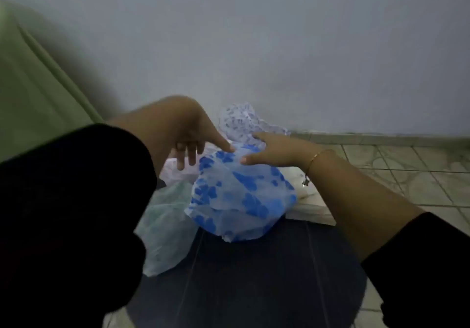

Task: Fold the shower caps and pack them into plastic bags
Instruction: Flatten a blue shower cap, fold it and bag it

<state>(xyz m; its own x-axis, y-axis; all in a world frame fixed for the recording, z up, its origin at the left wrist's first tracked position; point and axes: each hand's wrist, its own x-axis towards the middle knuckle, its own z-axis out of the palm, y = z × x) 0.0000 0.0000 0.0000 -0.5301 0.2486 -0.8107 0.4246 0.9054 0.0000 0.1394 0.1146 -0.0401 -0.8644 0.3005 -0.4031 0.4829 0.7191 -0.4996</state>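
Observation:
A translucent shower cap with blue flower prints (241, 195) hangs loosely bunched above a dark round table (254, 282). My right hand (272, 149) grips its upper edge, with the thumb in front and the fingers behind the plastic. My left hand (188, 134) is at the cap's upper left corner. Its thumb tip touches the edge while the other fingers hang straight down, holding nothing. Dark sleeves cover both forearms, and there is a thin bracelet on the right wrist.
A pale green cap (165, 226) and a pinkish one (175, 172) lie at the table's left. A white cap with purple print (244, 121) sits by the wall. Pale flat material (312, 200) lies at the right, with green fabric (30, 93) at the left and tiled floor (407, 175) at the right.

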